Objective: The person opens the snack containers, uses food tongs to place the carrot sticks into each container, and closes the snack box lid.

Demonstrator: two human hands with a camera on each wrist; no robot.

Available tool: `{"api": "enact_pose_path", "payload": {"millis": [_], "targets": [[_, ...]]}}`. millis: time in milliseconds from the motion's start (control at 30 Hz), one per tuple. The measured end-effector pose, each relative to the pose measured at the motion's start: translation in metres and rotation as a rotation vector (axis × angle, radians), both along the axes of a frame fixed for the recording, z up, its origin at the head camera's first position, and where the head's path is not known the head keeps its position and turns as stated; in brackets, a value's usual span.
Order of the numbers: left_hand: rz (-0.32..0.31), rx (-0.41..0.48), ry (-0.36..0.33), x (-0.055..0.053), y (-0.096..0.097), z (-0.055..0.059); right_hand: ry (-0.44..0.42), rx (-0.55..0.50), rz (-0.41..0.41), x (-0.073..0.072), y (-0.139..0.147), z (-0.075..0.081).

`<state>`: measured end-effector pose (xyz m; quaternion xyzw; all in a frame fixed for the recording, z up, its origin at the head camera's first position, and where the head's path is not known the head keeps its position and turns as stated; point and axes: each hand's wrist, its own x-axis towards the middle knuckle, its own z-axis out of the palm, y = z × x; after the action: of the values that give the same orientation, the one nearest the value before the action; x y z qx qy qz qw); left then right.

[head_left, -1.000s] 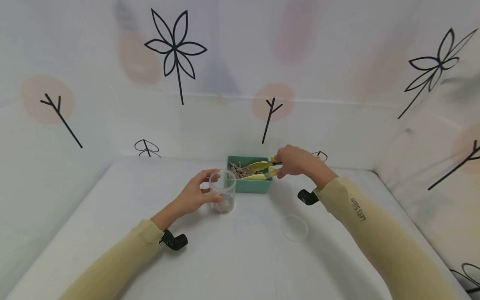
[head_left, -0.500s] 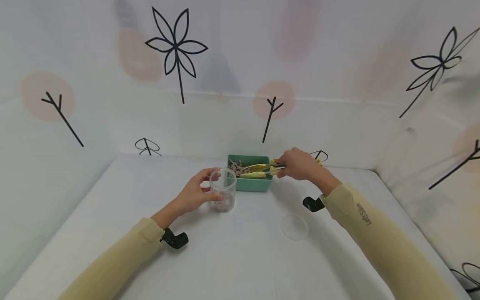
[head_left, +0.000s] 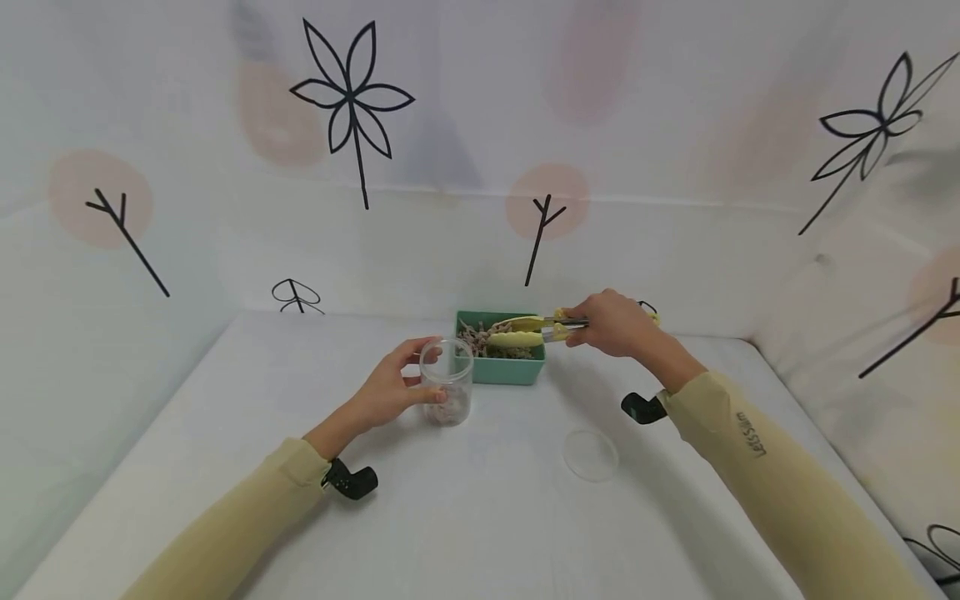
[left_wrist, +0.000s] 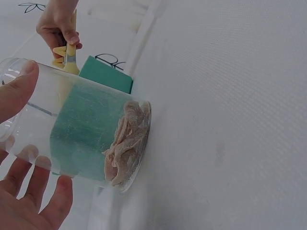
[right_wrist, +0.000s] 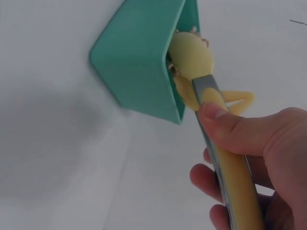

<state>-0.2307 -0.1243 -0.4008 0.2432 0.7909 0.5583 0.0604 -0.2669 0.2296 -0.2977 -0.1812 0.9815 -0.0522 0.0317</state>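
Observation:
My left hand point(head_left: 390, 385) grips a clear plastic jar point(head_left: 459, 400) that stands upright on the white table. At the jar's bottom lie crumpled brownish strips point(left_wrist: 127, 148), seen through the wall in the left wrist view. My right hand point(head_left: 613, 323) holds yellow-tipped tongs point(right_wrist: 235, 177), thumb on one arm and fingers under the other. The tongs' yellow heads point(head_left: 517, 339) reach over the green box point(head_left: 510, 372), among or just above more brownish strips point(head_left: 474, 337) in it. Whether the heads pinch any strip cannot be made out.
A clear round lid point(head_left: 590, 456) lies flat on the white table point(head_left: 480, 517), right of the jar and in front of the green box. Behind the box rises a white cloth backdrop point(head_left: 420, 250) with plant drawings.
My right hand has shifted to the right and slightly up, drawing the tongs' heads higher in the green box. The left hand and the jar have stayed in place.

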Motion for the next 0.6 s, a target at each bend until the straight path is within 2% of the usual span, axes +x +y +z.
{"api": "enact_pose_path", "payload": {"millis": [600], "targets": [[0.024,-0.01,0.015,-0.0022,-0.0007,-0.003,0.043,-0.14,-0.004,-0.0011,0.0055,-0.0083]]}}
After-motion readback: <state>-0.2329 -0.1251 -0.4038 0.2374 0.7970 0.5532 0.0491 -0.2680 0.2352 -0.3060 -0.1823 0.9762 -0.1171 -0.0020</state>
